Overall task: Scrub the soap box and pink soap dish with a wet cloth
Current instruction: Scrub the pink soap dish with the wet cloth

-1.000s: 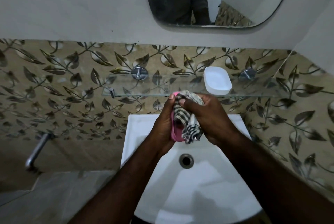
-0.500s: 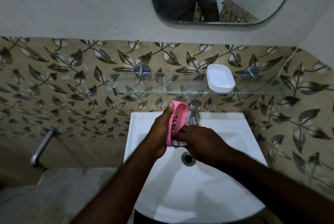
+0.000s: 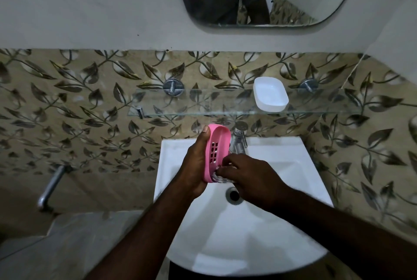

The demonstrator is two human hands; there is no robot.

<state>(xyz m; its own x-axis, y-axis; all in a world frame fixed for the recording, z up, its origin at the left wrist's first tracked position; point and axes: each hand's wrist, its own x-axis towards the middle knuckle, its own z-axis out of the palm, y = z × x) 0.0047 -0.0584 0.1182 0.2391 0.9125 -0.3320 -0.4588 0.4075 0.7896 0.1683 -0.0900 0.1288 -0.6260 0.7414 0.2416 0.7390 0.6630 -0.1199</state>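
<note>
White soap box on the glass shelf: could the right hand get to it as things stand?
Probably yes. The soap box sits uncovered on the shelf, just above the right hand; only the tap stands between. But that hand is gripping the cloth against the pink dish.
</note>
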